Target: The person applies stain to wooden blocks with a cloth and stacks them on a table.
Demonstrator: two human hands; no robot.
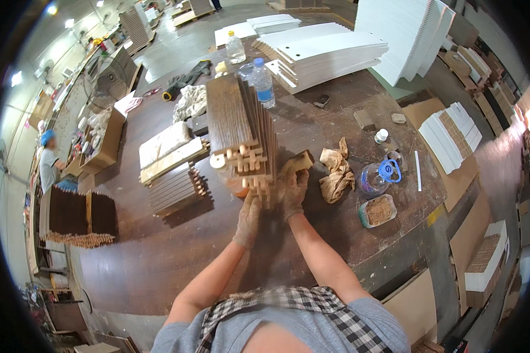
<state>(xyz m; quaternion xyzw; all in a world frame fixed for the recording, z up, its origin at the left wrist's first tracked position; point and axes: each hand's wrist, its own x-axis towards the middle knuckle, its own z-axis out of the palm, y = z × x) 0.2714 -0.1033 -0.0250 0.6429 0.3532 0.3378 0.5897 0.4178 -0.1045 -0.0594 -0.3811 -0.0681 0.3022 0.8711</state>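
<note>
A tall stack of dark brown wooden slats point(232, 117) with pale pegs at its near end stands in front of me. My left hand point(248, 222), in a thin pale glove, is closed at the stack's near lower end, on a slat point(269, 197) blurred between my hands. To its right, my gloved right hand point(294, 191) grips a brown sanding block point(300, 162). Left of the stack, partly hidden behind it, is a lidded jar point(219, 162) with orange contents. A lower pile of pegged slats point(174, 191) lies farther left.
Crumpled brown paper point(335, 173), a blue-handled jug point(374, 178) and a cut plastic tub point(378, 210) stand right. Water bottles point(263, 85) and white panels point(330, 50) are behind. More slats point(79, 215) stand at the left edge. A person point(48, 159) is far left.
</note>
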